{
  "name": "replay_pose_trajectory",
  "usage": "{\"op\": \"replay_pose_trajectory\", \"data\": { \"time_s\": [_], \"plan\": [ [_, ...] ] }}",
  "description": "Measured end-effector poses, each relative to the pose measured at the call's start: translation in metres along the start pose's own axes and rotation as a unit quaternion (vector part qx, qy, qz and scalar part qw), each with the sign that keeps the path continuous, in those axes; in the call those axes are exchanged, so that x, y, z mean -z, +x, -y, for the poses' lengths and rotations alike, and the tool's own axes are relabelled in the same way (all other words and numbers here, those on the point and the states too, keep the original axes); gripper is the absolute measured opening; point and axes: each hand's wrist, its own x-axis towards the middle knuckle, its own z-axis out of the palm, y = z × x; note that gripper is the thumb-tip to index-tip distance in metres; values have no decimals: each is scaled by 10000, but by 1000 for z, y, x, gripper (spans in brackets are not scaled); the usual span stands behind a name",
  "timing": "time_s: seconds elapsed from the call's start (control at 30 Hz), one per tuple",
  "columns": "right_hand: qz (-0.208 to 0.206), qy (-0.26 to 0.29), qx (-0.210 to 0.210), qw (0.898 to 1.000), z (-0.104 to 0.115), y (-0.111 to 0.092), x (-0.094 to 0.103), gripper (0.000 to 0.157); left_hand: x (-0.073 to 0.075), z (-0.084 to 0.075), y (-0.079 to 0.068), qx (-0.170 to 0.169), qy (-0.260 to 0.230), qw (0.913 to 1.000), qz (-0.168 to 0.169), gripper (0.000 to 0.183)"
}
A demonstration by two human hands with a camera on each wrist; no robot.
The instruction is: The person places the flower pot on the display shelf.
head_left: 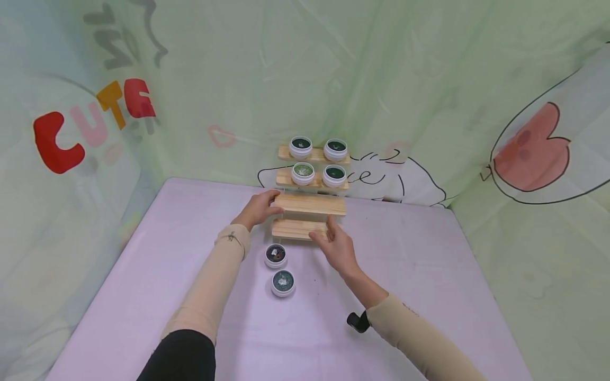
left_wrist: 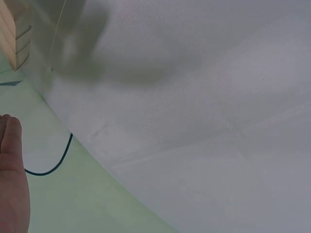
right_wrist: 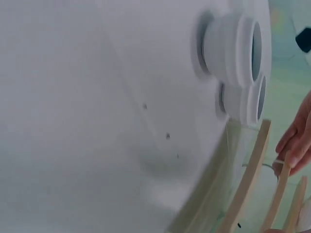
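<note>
Head view: left hand's [head_left: 257,210] fingers grasp the wooden rack's [head_left: 310,204] nine-o'clock edge; right hand [head_left: 338,251] at five, grip unclear; roomy tabletop [head_left: 405,254] toward three o'clock.

Shelf [head_left: 311,204] pale tan, grained; jars [head_left: 303,173] white, mostly green-topped; tablecloth [head_left: 405,264] lilac; backdrop [head_left: 238,79] pale green, cartoon-printed.

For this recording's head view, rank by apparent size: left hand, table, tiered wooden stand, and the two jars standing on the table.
1. Table
2. Tiered wooden stand
3. Left hand
4. Front jar and rear jar: too alike to rank, as the front one sits nearer the camera.
</note>
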Motion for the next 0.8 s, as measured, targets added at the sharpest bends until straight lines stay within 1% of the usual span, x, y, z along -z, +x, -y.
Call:
{"op": "replay_pose_trajectory", "data": {
  "time_s": [0.17, 0.37, 0.6, 0.7, 0.8],
  "plan": [
    [174, 87, 38, 9998, -7, -15, -14, 81, -1, 1, 0, 22, -9, 10000, -9, 66],
    [423, 64, 62, 9991, -11, -30, -26, 84, 0, 0, -1, -51, -1, 10000, -9, 66],
    [1031, -226, 176, 9943, -15, -45, -37, 93, 2, 0, -2, -174, 68, 9998, -62, 65],
    [1287, -223, 197, 9912, -20, -52, -43, 94, 2, -1, -4, -210, 38, 9998, -61, 65],
    [1452, -231, 277, 9887, -25, -59, -50, 94, 3, -2, -6, -241, -2, 9997, -79, 65]
  ]
}}
